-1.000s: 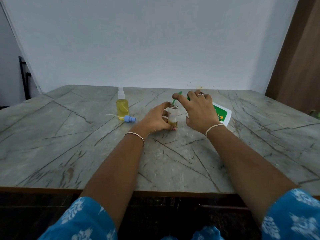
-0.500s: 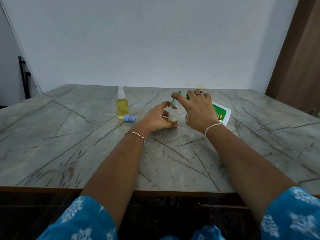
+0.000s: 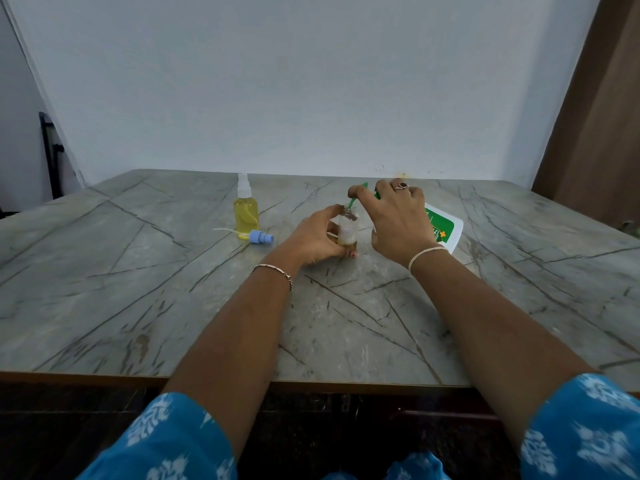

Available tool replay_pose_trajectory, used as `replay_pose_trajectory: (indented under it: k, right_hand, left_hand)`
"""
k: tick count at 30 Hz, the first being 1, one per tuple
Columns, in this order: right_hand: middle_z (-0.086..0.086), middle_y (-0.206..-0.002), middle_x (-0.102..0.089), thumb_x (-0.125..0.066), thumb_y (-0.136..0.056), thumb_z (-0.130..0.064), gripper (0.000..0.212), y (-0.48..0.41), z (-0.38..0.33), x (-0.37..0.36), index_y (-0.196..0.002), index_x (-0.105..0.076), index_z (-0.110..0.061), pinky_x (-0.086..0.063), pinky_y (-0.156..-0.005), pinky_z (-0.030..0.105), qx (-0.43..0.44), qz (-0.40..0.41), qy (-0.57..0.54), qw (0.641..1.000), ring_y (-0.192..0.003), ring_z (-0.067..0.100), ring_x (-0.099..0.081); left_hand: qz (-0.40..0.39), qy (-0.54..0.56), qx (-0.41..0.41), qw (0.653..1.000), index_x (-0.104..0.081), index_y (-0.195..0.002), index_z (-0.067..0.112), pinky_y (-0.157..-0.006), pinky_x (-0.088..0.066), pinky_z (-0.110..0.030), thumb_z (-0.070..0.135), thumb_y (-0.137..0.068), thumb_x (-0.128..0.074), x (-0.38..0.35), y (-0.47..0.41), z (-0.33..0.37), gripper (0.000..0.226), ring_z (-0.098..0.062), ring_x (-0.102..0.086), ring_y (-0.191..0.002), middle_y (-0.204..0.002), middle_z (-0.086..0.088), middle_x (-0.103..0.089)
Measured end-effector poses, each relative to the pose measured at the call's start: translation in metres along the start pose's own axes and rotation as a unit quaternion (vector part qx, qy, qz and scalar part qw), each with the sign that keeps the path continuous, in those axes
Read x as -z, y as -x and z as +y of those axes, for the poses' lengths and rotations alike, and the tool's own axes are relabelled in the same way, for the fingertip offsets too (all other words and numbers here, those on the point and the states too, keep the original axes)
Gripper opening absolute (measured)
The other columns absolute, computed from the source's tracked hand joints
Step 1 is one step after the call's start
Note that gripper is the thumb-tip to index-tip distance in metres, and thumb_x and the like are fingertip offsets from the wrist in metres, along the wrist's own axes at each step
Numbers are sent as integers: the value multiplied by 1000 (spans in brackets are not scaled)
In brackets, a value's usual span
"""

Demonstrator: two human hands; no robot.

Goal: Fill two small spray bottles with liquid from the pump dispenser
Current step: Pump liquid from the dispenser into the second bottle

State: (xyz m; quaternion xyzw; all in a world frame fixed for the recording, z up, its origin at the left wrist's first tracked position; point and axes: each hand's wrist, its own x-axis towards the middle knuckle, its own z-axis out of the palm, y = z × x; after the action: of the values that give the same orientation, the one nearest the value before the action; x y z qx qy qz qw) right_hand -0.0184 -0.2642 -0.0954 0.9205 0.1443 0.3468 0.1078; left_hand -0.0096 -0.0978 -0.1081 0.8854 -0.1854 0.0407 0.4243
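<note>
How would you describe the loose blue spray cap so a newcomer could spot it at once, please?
Start at the grey veined table and find the yellow-filled spray bottle left of the left hand. At that bottle's base lies the blue spray cap. It alone lies on its side, pale blue, with a thin white tube trailing left.

The pump dispenser [image 3: 445,230] is largely hidden behind the right hand [image 3: 398,220], and its label cannot be read. The spray bottle [image 3: 347,228] is partly covered by the fingers of the left hand [image 3: 311,242]. The table [image 3: 138,289] is cut off at both sides.
</note>
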Motion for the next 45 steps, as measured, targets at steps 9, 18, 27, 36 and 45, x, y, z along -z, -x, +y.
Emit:
replay_pose_trajectory:
  k: [9, 18, 27, 36, 45]
  right_hand:
    - [12, -112, -54, -67, -73, -14, 83, 3, 4, -4, -138, -21, -35, -42, -87, 47, 10, 15, 18, 1000, -106, 34, -51]
    - [11, -113, -55, -69, -71, -15, 81, 2, 2, -4, -136, -25, -33, -42, -87, 48, 3, 12, 18, 1000, -107, 34, -51]
    - [11, -116, -55, -69, -72, -14, 72, 0, -1, -3, -130, -31, -31, -42, -90, 49, -3, 19, 6, 1000, -110, 35, -51]
    - [12, -115, -54, -67, -74, -13, 81, 2, 0, -4, -139, -24, -36, -42, -89, 49, 0, 16, 15, 1000, -109, 34, -50]
    - [13, -115, -54, -66, -74, -13, 79, 2, 2, -3, -138, -27, -36, -41, -90, 50, 6, 13, 15, 1000, -108, 35, -49]
  left_hand:
    - [-1, -9, 1, 1000, -50, -117, 31, -91, -52, -39, 22, -71, -82, -1, -1, -1, 56, -28, -65, -95, -106, -9, -64]
    - [2, -12, -12, 1000, -50, -122, 28, -92, -51, -37, 28, -69, -84, -1, -1, -2, 63, -22, -63, -88, -103, -7, -63]
    - [6, -19, -6, 1000, -48, -126, 26, -96, -50, -41, 29, -68, -85, -2, -1, -2, 68, -27, -65, -96, -112, -11, -65]
    - [9, -12, -7, 1000, -49, -119, 29, -95, -50, -42, 27, -69, -84, -1, 0, -3, 61, -24, -66, -94, -107, -9, -67]
    - [15, -32, -16, 999, -44, -131, 23, -97, -48, -39, 32, -71, -83, -2, 3, 1, 72, -25, -64, -99, -114, -10, -64]
